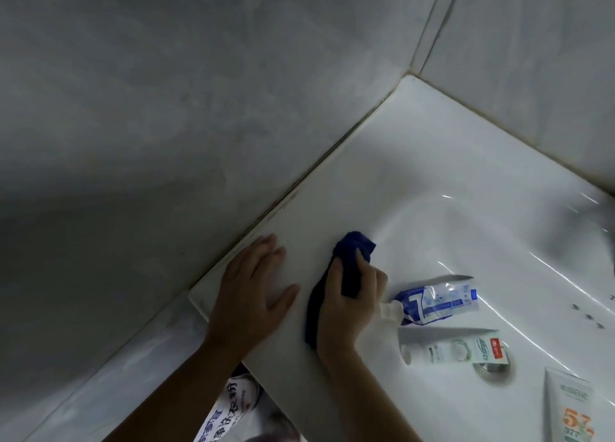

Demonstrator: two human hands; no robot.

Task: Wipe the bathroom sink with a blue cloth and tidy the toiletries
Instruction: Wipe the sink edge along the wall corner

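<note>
The left hand [254, 287] lay flat and spread on the sink [432, 162] ledge. Just beside it, the right hand [349, 303] gripped the blue cloth [346, 258]. Right of that hand lay three tubes [439, 300]; a wide swipe could knock them toward the drain [492, 368].

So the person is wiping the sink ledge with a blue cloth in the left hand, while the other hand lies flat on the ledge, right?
Not quite: the blue cloth is in the right hand. The left hand is the one that lies flat on the sink ledge. The head view shows it; the rest is as you say.
</note>
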